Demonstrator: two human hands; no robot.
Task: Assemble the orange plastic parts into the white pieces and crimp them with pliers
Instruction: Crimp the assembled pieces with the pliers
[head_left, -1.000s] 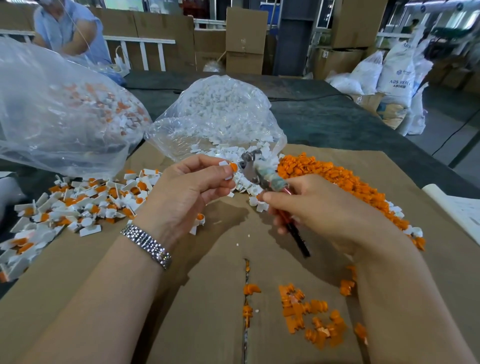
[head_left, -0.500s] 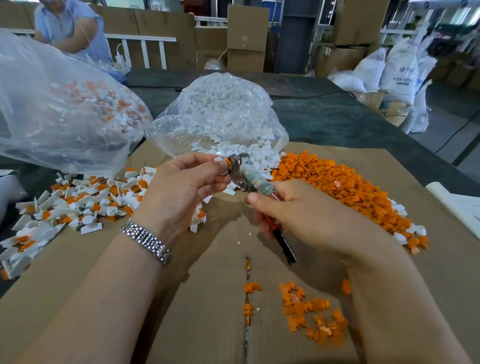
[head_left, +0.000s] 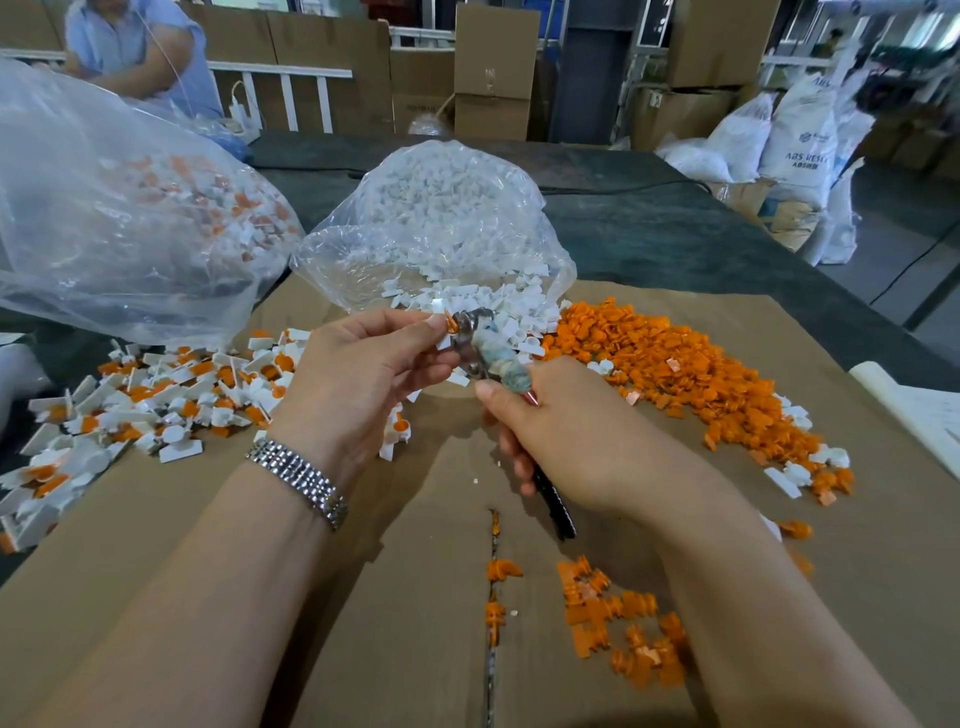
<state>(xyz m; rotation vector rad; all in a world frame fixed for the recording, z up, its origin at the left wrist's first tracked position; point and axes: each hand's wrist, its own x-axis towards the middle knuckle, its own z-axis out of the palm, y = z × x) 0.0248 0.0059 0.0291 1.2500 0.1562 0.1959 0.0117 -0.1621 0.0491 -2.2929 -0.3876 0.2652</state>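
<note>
The left hand pinches an orange-and-white piece; the right hand grips the pliers, whose head now meets that piece, having risen since a second ago. A sack behind reads "ABS".

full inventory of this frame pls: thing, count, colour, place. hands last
Finished pieces pile: many, white with orange, cardboard left.
Large bag: one, clear, white-and-orange pieces inside, far left.
White pieces bag: one, clear, open mouth spilling white pieces, centre back.
Orange parts heap: many, orange, right of centre.
Loose orange parts: a small cluster, near edge.
Cardboard sheet: one, brown, under everything.
Pliers: one, metal head, wrapped grip, dark handle.
Held piece: one, white with orange, at the pliers' head.
Watch: one, silver, left wrist.
Left hand: pinches the held piece.
Right hand: grips the pliers.
</note>
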